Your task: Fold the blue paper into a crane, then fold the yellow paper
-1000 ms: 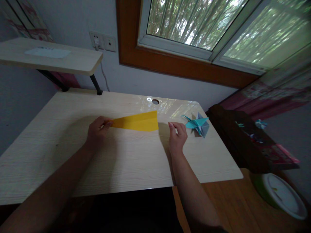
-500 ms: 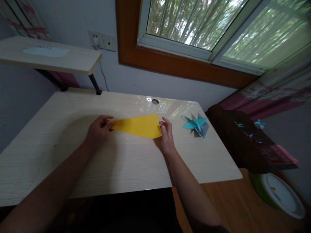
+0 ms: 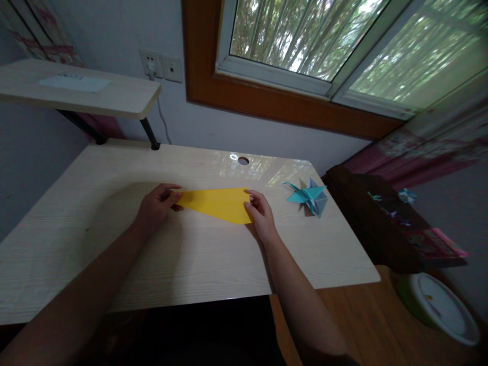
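Observation:
A folded yellow paper [image 3: 217,203], triangular, lies on the pale wooden desk [image 3: 114,244] between my hands. My left hand [image 3: 155,206] pinches its narrow left tip. My right hand [image 3: 260,216] holds its wide right end, fingers on top of the edge. A blue origami crane [image 3: 309,196] sits on the desk to the right of my right hand, untouched.
A raised shelf [image 3: 87,96] with a white paper stands at the back left. A cable hole [image 3: 243,160] is near the desk's far edge. Right of the desk are a dark brown cabinet [image 3: 373,223] with small origami pieces and a green tub with white lid [image 3: 438,305].
My right hand moved left from near the crane and took hold of the paper's right end. The paper, lifted before, now lies flatter on the desk.

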A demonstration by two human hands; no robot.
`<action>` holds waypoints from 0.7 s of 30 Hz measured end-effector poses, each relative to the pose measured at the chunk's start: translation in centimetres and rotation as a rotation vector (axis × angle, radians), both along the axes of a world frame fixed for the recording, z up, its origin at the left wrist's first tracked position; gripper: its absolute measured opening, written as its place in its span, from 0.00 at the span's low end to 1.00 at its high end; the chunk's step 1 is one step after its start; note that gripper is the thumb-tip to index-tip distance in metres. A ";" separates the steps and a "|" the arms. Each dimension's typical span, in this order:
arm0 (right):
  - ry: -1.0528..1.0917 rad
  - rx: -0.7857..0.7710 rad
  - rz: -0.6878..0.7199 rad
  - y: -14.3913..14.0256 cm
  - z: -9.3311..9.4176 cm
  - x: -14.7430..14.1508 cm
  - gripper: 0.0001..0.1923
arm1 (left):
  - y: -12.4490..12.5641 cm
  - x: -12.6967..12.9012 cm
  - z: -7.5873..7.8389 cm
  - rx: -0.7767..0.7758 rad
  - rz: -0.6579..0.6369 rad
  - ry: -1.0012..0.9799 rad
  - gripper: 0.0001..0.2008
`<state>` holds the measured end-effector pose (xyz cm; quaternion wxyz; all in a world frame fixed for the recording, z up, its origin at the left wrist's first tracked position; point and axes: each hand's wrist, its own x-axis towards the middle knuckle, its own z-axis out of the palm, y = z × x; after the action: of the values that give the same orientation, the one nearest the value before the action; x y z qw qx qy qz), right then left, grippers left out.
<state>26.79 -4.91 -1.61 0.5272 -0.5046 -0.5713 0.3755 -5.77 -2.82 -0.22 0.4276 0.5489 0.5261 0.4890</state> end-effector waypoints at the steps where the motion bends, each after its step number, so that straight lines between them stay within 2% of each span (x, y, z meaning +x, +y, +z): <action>1: -0.011 -0.003 0.000 0.0 -0.1 0.0 0.19 | 0.0 0.0 0.0 -0.004 -0.002 0.009 0.22; 8: -0.033 -0.013 -0.012 0.2 -0.3 0.1 0.12 | -0.1 -0.2 -0.2 -0.002 -0.012 0.033 0.19; 18: 0.058 -0.002 -0.121 0.4 -0.2 0.3 0.11 | -0.2 -0.2 -0.4 0.040 -0.057 -0.210 0.14; 21: 0.060 0.001 -0.148 0.5 -0.4 0.5 0.11 | -0.2 -0.2 -0.6 0.096 -0.075 -0.188 0.15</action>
<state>27.27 -4.40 -2.04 0.5708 -0.5336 -0.5165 0.3503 -5.95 -3.01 -0.79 0.4662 0.5397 0.4389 0.5466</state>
